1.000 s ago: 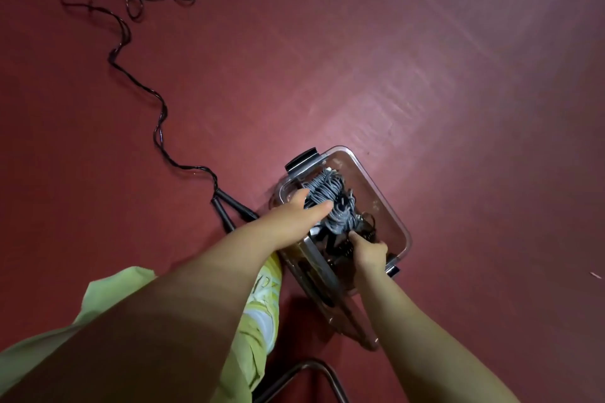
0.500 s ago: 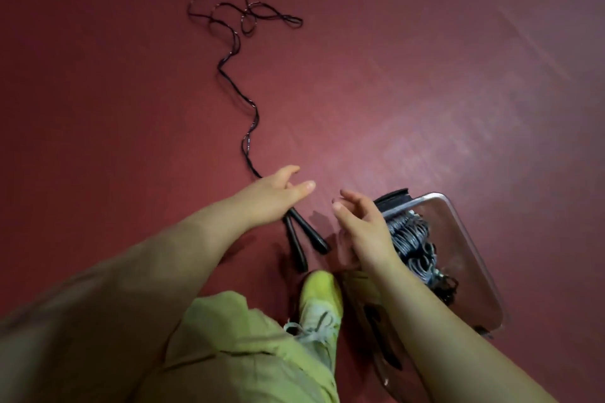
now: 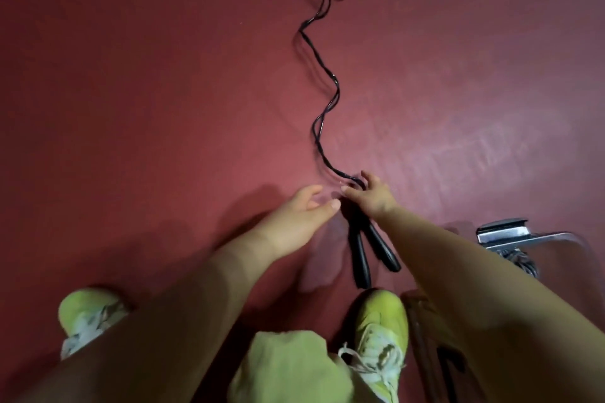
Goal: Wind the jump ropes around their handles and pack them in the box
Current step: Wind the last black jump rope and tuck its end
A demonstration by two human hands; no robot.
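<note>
A black jump rope lies unwound on the red floor, and its cord point(image 3: 322, 121) snakes away to a tangle at the top. Its two black handles point(image 3: 360, 258) lie side by side in front of my right shoe. My right hand point(image 3: 371, 198) rests on the handles' top ends where the cord joins, fingers spread. Just left of them, my left hand point(image 3: 302, 211) reaches in with straight fingers and holds nothing. The clear plastic box point(image 3: 523, 235) sits at the right edge, partly hidden by my right arm. A wound grey rope point(image 3: 520, 260) shows inside it.
My yellow-green shoes point(image 3: 383, 330) point(image 3: 85, 314) stand at the bottom of the view. A dark, blurred part of the box or its lid point(image 3: 425, 337) lies beside my right shoe under my right arm. Red floor spreads to the left and above.
Both hands left the box and moved left to the black rope's handles. My right hand now touches the handles' tops, and the view swung left so the box sits at the right edge.
</note>
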